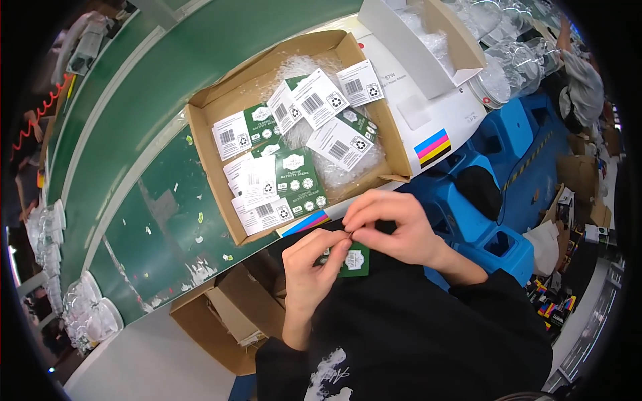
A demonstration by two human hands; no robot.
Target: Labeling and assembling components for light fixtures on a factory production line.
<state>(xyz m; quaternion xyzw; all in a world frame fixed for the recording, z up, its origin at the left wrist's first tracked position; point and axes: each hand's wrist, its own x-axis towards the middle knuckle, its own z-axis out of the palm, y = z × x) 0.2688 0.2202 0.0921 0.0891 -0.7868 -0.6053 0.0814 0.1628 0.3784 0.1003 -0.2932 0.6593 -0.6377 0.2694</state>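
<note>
My left hand [313, 264] and my right hand [394, 230] meet in front of my body, thumbs and fingertips pinched together. A green and white card [356, 262] is just below the fingertips, partly hidden behind my left thumb and fingers. Something thin and dark is between the pinched tips, too small to name. Beyond my hands, an open shallow cardboard box [214, 180] holds several loose cards [295, 170], some with the green face up, others showing white backs with barcodes. Tangled transparent plastic strands [344, 174] lie among them.
The box rests on a green worktop [167, 227] and a printed white carton [401, 107]. A white open box [414, 40] and transparent plastic domes [515, 70] stand at the far right. Blue plastic stools [461, 200] are to the right; an open brown carton [234, 314] sits below the worktop.
</note>
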